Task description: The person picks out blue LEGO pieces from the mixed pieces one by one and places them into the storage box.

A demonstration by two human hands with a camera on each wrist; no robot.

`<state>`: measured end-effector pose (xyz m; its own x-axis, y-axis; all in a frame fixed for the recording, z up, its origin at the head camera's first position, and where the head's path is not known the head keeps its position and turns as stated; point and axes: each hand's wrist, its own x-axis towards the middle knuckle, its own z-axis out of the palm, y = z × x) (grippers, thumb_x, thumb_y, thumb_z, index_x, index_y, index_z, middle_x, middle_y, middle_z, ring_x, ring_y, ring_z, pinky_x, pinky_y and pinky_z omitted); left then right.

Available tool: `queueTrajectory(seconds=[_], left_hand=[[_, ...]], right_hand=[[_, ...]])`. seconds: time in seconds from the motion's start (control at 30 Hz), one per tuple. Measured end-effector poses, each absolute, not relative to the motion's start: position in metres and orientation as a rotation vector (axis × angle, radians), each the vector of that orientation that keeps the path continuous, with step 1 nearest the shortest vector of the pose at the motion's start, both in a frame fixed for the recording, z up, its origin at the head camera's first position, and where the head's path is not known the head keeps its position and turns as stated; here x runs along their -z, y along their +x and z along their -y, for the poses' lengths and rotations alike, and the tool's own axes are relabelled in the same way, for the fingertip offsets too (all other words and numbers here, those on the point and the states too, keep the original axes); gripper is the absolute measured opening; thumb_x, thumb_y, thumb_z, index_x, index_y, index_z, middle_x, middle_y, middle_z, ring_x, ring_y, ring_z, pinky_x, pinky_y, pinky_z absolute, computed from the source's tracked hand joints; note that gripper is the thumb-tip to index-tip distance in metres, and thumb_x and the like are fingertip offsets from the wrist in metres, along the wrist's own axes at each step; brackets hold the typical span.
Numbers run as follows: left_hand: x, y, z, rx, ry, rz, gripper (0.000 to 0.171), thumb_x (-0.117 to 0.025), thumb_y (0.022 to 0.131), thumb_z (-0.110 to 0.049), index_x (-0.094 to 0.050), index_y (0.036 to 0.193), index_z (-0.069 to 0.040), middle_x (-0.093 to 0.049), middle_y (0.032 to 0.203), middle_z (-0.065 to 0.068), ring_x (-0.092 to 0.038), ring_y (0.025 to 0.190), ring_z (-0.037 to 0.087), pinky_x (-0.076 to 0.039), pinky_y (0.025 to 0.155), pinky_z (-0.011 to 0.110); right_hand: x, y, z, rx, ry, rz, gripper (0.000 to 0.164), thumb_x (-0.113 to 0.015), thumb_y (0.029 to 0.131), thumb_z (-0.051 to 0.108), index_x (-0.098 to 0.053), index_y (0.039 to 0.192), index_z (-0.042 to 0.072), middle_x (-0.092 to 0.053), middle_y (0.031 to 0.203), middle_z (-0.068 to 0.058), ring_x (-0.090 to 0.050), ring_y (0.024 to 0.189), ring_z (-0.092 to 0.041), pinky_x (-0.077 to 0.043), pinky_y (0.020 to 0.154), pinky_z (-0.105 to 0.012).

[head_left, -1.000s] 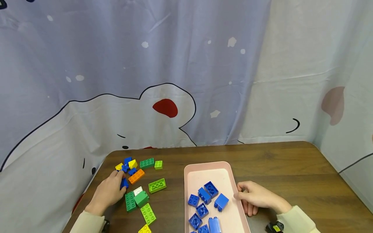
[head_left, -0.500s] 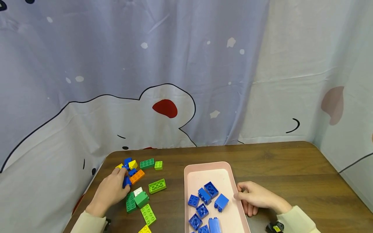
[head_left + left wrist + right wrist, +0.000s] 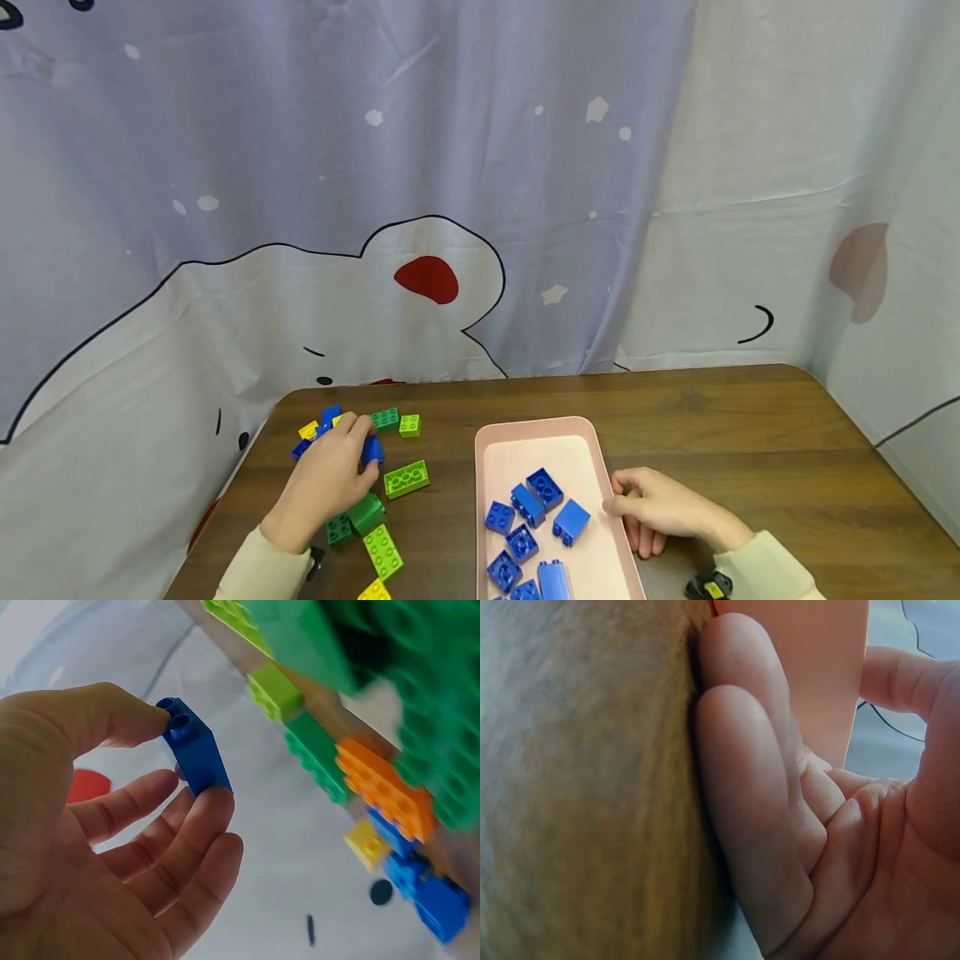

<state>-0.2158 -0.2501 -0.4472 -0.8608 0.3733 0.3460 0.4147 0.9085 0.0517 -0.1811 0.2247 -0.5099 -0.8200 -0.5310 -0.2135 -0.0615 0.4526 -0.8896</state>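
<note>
1. The left hand (image 3: 330, 468) grasps a blue block (image 3: 196, 754), thumb at its studded end, fingers at the opposite end.
2. I see that block over the left side of the bench (image 3: 712, 433), near an orange brick (image 3: 384, 784) and a lime brick (image 3: 407, 478).
3. The right hand (image 3: 663, 504) holds the right rim of a pink tray (image 3: 551, 446), its outer fingers curled beside it.
4. Several blue bricks (image 3: 571, 522) lie inside the tray.

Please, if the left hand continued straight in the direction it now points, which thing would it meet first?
Probably the dark green brick, just beyond the left hand in the head view. The hand's height is unclear, so it might pass above.
</note>
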Motion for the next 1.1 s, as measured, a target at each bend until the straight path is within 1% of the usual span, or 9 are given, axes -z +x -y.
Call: queueTrajectory(seconds=[0.23, 0.37, 0.53, 0.73, 0.83, 1.0, 1.1], left_hand=[[0.445, -0.219, 0.221, 0.166, -0.659, 2.727, 0.034, -0.07, 0.08, -0.026, -0.061, 0.109, -0.01, -0.055, 0.099, 0.001, -0.047, 0.069, 0.005, -0.046, 0.062, 0.022], [0.446, -0.22, 0.203, 0.158, -0.73, 2.713, 0.034, -0.069, 0.08, -0.028, -0.061, 0.11, -0.012, -0.055, 0.099, -0.001, -0.048, 0.071, 0.005, -0.047, 0.064, 0.021], [0.447, -0.22, 0.18, 0.161, -0.8, 2.713, 0.033, -0.071, 0.081, -0.03, -0.062, 0.109, -0.015, -0.055, 0.098, -0.003, -0.051, 0.076, 0.006, -0.05, 0.07, 0.023], [0.447, -0.218, 0.155, 0.225, -0.861, 2.716, 0.038, -0.072, 0.081, -0.03, -0.061, 0.114, -0.015, -0.056, 0.101, -0.002, -0.055, 0.083, 0.01, -0.054, 0.076, 0.029], [0.449, -0.217, 0.144, 0.237, -0.895, 2.721, 0.04, -0.072, 0.082, -0.032, -0.06, 0.116, -0.015, -0.056, 0.103, -0.001, -0.055, 0.085, 0.011, -0.054, 0.079, 0.03], [0.454, -0.217, 0.129, 0.228, -0.939, 2.725, 0.042, -0.071, 0.084, -0.036, -0.061, 0.119, -0.014, -0.056, 0.102, -0.001, -0.052, 0.083, 0.01, -0.053, 0.079, 0.028], [0.46, -0.217, 0.121, 0.206, -0.959, 2.726, 0.043, -0.069, 0.085, -0.036, -0.061, 0.121, -0.014, -0.055, 0.1, -0.002, -0.051, 0.081, 0.009, -0.053, 0.076, 0.027]], right_hand=[[0.509, -0.181, -0.225, 1.339, -0.489, -2.246, 0.032, -0.057, 0.096, 0.035, -0.053, 0.084, 0.005, -0.064, 0.059, -0.012, -0.062, 0.045, -0.028, -0.048, 0.041, -0.046], [0.509, -0.181, -0.225, 1.34, -0.481, -2.245, 0.032, -0.057, 0.096, 0.034, -0.053, 0.085, 0.005, -0.064, 0.059, -0.012, -0.062, 0.045, -0.028, -0.049, 0.041, -0.045], [0.508, -0.181, -0.225, 1.344, -0.472, -2.235, 0.031, -0.057, 0.096, 0.034, -0.053, 0.086, 0.005, -0.064, 0.06, -0.013, -0.062, 0.045, -0.028, -0.049, 0.041, -0.045], [0.508, -0.181, -0.225, 1.344, -0.474, -2.235, 0.032, -0.057, 0.096, 0.036, -0.053, 0.085, 0.005, -0.064, 0.06, -0.013, -0.062, 0.045, -0.028, -0.049, 0.041, -0.045], [0.508, -0.181, -0.225, 1.342, -0.478, -2.236, 0.031, -0.057, 0.096, 0.034, -0.053, 0.085, 0.006, -0.064, 0.06, -0.013, -0.062, 0.045, -0.028, -0.049, 0.041, -0.046], [0.508, -0.181, -0.225, 1.344, -0.477, -2.236, 0.031, -0.057, 0.096, 0.034, -0.053, 0.085, 0.006, -0.064, 0.059, -0.012, -0.061, 0.045, -0.027, -0.049, 0.041, -0.045], [0.508, -0.182, -0.224, 1.346, -0.479, -2.234, 0.031, -0.057, 0.096, 0.034, -0.054, 0.085, 0.005, -0.064, 0.059, -0.013, -0.061, 0.044, -0.026, -0.049, 0.041, -0.044]])
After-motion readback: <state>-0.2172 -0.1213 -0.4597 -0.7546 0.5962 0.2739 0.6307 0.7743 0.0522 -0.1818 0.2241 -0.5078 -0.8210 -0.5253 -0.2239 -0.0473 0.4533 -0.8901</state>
